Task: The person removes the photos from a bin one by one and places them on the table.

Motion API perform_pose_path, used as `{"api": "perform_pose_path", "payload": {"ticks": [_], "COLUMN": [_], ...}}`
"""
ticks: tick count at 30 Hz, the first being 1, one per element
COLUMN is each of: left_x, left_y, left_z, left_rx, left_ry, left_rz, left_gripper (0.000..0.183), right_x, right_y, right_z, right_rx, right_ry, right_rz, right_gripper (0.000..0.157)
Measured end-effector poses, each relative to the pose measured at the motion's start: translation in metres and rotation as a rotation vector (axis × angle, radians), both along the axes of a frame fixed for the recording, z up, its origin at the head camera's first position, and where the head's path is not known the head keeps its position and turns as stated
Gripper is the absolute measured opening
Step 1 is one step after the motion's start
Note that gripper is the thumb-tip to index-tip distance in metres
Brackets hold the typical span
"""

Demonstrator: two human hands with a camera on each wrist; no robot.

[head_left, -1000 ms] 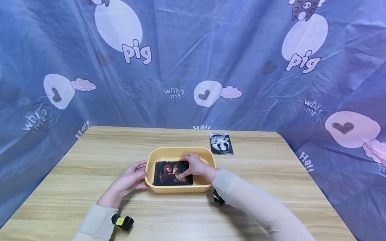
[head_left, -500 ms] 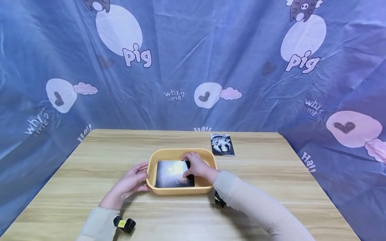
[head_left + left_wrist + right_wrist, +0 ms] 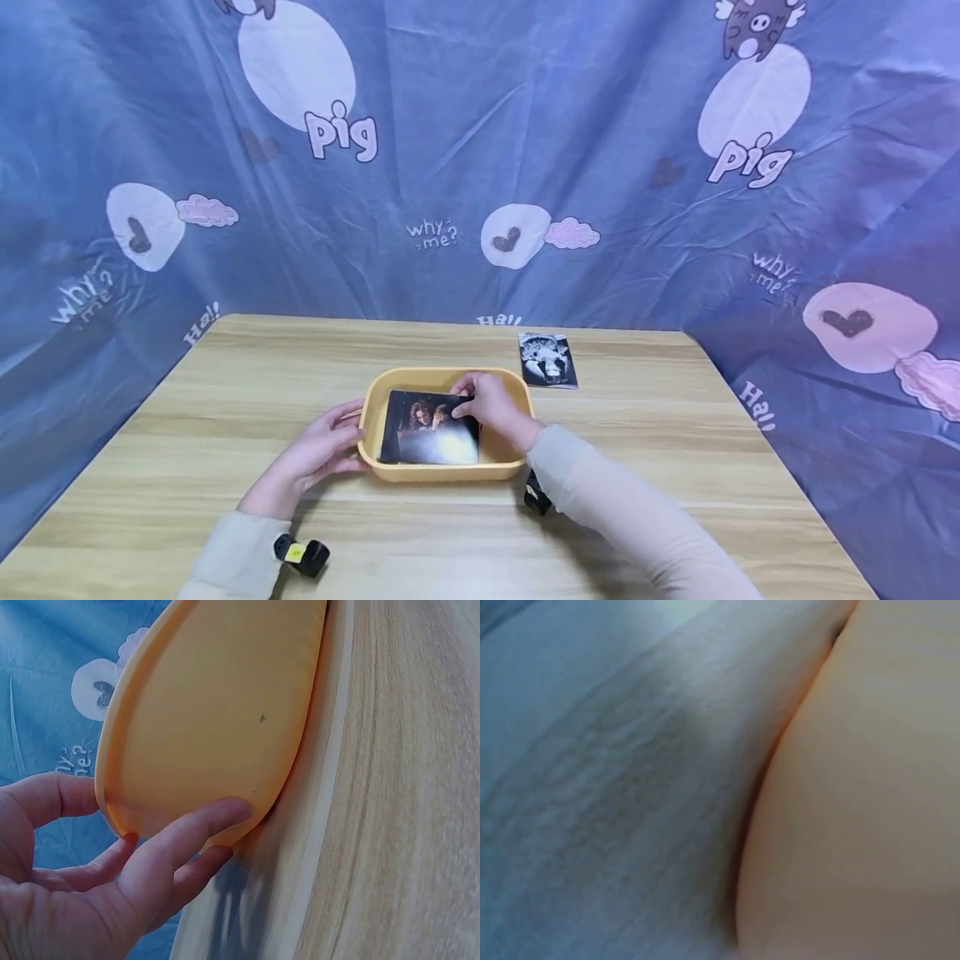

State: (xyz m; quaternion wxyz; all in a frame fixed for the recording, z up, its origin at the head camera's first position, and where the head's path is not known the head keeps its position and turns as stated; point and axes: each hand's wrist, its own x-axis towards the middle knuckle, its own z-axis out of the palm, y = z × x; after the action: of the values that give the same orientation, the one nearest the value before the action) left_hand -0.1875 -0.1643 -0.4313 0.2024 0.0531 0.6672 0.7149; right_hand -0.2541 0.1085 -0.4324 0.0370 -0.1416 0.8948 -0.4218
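Observation:
In the head view, a yellow plastic tray (image 3: pixel 446 472) stands on the wooden table. My left hand (image 3: pixel 318 450) holds its left end. The left wrist view has the fingers of that hand spread round the tray's outer wall, with a fingertip at the rim. Inside the tray lies a glossy dark picture card (image 3: pixel 420 429) printed with figures. My right hand (image 3: pixel 491 408) reaches in from the right and pinches the card's upper right edge, thumb on top. That edge stands slightly raised. Its other fingers are partly hidden. The right wrist view is mostly filled by a sleeve (image 3: pixel 630 787) and the tray wall.
Behind the tray's right corner, a black-and-white picture card (image 3: pixel 548 361) lies on the wooden table (image 3: pixel 262 375). A blue printed curtain (image 3: pixel 450 167) hangs along the table's back and sides. A small black camera (image 3: pixel 302 556) sits on the left wrist.
The right hand has risen slightly, with the dark card's far edge. Glare crossed the card half a second ago and now falls on its lower part. The left hand keeps its place on the tray.

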Motion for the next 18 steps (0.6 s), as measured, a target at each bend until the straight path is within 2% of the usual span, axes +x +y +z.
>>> {"api": "perform_pose_path", "payload": {"ticks": [4, 11, 15, 18], "left_x": [0.000, 0.000, 0.000, 0.001], "left_y": [0.000, 0.000, 0.000, 0.001], "left_z": [0.000, 0.000, 0.001, 0.001], "left_rx": [0.012, 0.002, 0.001, 0.001], "left_ry": [-0.006, -0.007, -0.004, -0.007], "left_rz": [0.001, 0.008, 0.011, 0.008], "left_gripper": [0.072, 0.072, 0.072, 0.072], "right_x": [-0.001, -0.003, -0.007, -0.007], "right_y": [0.002, 0.011, 0.017, 0.023], "right_z": [0.004, 0.023, 0.034, 0.040], "right_rx": [-0.030, 0.038, 0.004, -0.081], "right_ry": [-0.056, -0.092, -0.098, -0.132], "right_rz": [-0.042, -0.087, -0.102, -0.139], "right_gripper": [0.021, 0.020, 0.019, 0.021]}}
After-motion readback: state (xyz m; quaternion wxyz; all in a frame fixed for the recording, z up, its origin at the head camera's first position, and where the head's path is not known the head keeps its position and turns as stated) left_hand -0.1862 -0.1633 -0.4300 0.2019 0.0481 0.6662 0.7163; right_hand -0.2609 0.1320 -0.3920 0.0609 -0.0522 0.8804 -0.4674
